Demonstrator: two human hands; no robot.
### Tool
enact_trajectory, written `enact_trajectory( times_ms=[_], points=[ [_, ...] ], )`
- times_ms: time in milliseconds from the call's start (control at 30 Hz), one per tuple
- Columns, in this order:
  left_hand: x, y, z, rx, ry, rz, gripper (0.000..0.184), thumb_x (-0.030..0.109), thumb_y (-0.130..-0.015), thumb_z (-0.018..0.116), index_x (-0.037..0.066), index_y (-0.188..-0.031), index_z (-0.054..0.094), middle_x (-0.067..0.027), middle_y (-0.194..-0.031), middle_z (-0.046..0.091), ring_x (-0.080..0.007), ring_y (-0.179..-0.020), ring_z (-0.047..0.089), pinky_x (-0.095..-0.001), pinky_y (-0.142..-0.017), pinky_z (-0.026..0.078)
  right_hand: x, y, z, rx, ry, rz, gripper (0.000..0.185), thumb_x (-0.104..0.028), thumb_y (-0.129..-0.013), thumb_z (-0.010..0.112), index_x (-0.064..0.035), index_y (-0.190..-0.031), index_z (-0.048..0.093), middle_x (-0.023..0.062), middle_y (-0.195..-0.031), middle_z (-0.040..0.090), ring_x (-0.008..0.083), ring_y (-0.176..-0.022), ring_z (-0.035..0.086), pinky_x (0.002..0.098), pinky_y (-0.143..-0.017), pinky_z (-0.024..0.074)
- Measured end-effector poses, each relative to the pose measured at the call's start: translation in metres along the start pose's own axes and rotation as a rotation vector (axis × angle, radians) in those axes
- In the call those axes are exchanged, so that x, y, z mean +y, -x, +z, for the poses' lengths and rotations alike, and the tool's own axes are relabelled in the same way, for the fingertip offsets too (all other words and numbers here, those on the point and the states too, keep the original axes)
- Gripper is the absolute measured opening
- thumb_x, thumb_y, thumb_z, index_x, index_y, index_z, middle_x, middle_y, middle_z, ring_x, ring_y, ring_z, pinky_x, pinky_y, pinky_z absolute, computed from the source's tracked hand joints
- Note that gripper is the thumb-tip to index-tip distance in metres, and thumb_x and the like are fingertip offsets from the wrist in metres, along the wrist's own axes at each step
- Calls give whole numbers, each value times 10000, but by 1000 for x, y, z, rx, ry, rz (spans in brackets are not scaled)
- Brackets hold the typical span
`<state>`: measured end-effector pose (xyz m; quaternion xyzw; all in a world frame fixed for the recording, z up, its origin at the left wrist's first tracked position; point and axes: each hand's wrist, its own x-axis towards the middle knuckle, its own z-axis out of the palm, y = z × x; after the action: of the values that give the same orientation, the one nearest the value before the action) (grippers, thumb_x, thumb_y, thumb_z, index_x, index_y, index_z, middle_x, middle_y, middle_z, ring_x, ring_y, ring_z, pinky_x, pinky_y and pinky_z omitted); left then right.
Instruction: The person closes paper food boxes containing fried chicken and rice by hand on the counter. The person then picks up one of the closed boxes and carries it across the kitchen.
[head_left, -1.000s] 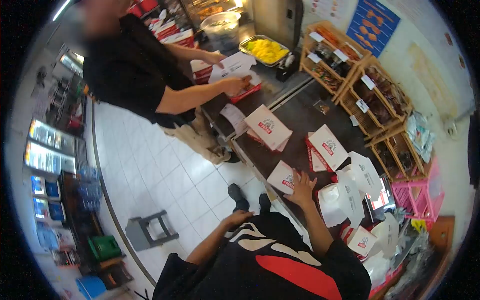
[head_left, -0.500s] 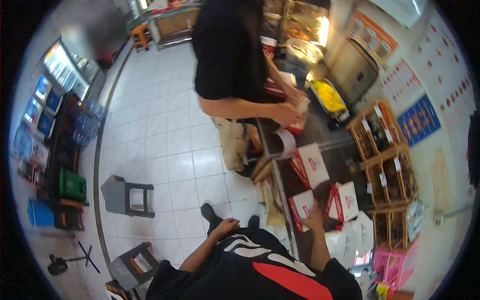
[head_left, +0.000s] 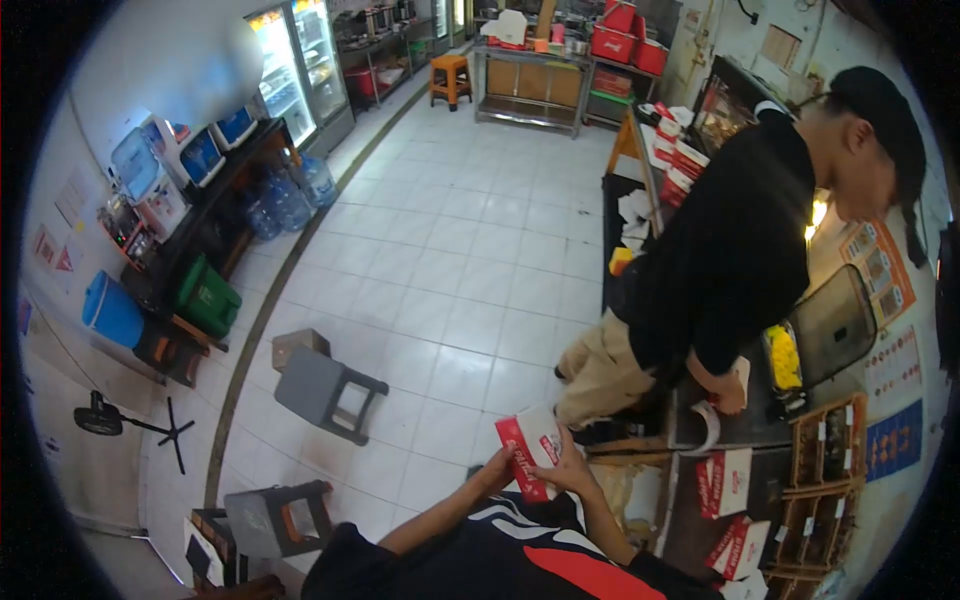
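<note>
Dark counter, right side: carries red-and-white printed boxes, a tray of yellow food and wooden racks. Pale tiled floor: bears two grey stools and, farther off, an orange stool.

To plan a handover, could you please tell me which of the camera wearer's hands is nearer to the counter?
Right. The right hand grips the red-and-white box on its counter side; the left hand is on its opposite side, farther away.

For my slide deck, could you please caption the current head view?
Left hand and right hand hold a red-and-white box near a counter with more boxes.
</note>
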<state>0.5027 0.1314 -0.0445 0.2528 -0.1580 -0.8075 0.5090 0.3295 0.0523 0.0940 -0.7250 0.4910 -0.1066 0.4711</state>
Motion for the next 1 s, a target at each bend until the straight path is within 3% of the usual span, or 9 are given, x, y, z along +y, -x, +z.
enact_trajectory(
  times_ms=[100,200,367,500,600,633,733,867,1000],
  points=[
    [53,1,11,258,240,208,722,577,-870,567,73,-1360,407,-124,-1243,576,-251,-1103,590,-435,-938,492,-44,-71,19,-100,-11,-181,1204,-510,-591,832,46,-1449,195,317,-1329,450,409,-1223,490,417,-1025,402],
    [103,-14,-28,228,403,350,714,553,-864,591,66,-1353,407,-133,-1229,577,-283,-1091,593,-459,-942,491,-70,-129,24,-213,102,-302,1174,-510,-636,805,57,-1454,182,331,-1365,395,414,-1278,426,416,-1060,363],
    [204,-50,-59,339,275,464,767,533,-819,637,88,-1386,376,-134,-1296,530,-322,-1174,538,-506,-984,452,-94,-243,30,-375,-45,-433,1080,-447,-739,737,82,-1459,131,324,-1425,297,407,-1335,333,409,-1113,286],
    [281,-107,-103,310,134,504,888,530,-750,702,95,-1423,319,-133,-1360,468,-348,-1228,485,-552,-1007,417,-122,-346,-2,-511,-143,-477,1042,-427,-754,712,53,-1472,129,314,-1413,320,414,-1319,349,398,-1108,297],
    [355,-151,-119,370,93,483,870,512,-773,696,93,-1428,306,-140,-1369,452,-345,-1243,465,-550,-1010,412,-167,-429,-44,-538,-253,-495,1060,-401,-686,730,53,-1463,168,310,-1336,404,425,-1230,430,427,-1045,368],
    [385,-171,-116,400,34,510,862,515,-782,692,87,-1427,311,-137,-1366,457,-335,-1245,465,-538,-1011,415,-169,-457,-36,-295,-114,-589,1022,-415,-676,719,28,-1454,226,293,-1294,446,430,-1174,467,444,-1005,403],
    [458,-223,-137,351,-12,565,859,534,-788,692,65,-1414,334,-124,-1362,466,-307,-1235,482,-487,-1008,435,-203,-520,-61,-13,190,-630,859,-371,-727,690,17,-1402,328,263,-1201,507,432,-1102,511,450,-935,451],
    [557,-305,-117,221,-94,615,900,570,-769,695,53,-1411,336,-136,-1375,453,-307,-1245,477,-484,-1041,408,-254,-612,-120,-4,201,-551,655,-231,-766,630,27,-1329,418,245,-1088,567,418,-963,580,471,-831,494],
    [628,-397,-161,232,-30,673,785,493,-853,637,37,-1408,322,-155,-1347,476,-308,-1214,503,-471,-1028,423,-284,-726,-149,161,245,-576,478,-84,-752,578,21,-1215,521,231,-1047,626,405,-875,633,460,-742,531]
  ],
)
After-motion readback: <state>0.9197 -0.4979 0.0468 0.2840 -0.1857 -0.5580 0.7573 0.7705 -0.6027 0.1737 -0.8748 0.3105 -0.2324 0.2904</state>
